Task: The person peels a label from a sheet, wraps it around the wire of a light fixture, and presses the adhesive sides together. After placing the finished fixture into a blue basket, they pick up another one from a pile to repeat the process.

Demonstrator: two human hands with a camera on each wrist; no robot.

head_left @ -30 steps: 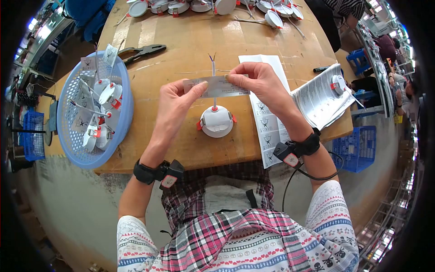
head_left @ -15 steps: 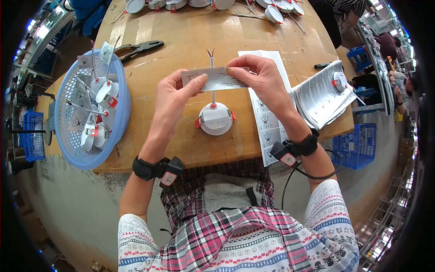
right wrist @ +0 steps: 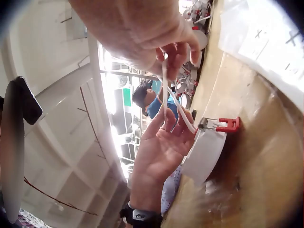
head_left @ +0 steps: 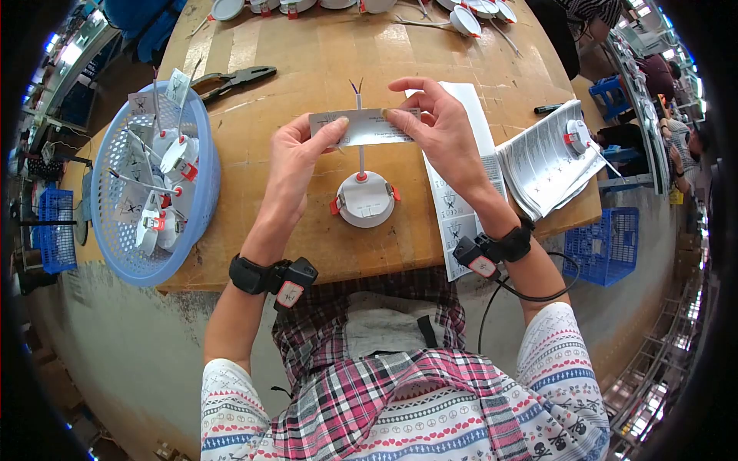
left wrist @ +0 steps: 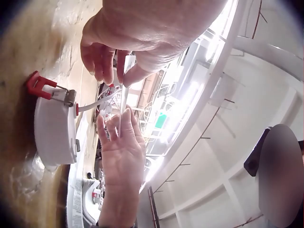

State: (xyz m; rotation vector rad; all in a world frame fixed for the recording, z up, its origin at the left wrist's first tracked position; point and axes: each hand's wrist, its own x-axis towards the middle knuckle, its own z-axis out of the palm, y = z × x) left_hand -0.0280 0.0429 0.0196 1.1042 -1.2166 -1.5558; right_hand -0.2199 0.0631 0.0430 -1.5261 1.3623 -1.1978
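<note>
In the head view a silver printed label [head_left: 367, 129] is stretched level between both hands, passing in front of the white cable [head_left: 362, 157] of a round downlight [head_left: 365, 206]. My left hand [head_left: 294, 165] pinches the label's left end between thumb and fingers. At the opposite end my right hand [head_left: 450, 146] pinches it with the thumb on top, other fingers lifted away. The downlight rests on the table with red-tipped spring clips at its sides. From the left wrist, the label [left wrist: 124, 92] appears edge-on between the hands, above the downlight [left wrist: 54, 126].
On the left, a blue perforated basket [head_left: 207, 207] holds several downlights with labels on their cables. Pliers [head_left: 238, 81] lie behind it. Label sheets [head_left: 453, 219] and a paper stack [head_left: 538, 165] bearing a downlight [head_left: 576, 137] are right. More downlights [head_left: 465, 21] line the back.
Both hands and the label have shifted slightly toward the table's far side. The right hand's outer fingers have lifted and spread. The downlight stays in place.
</note>
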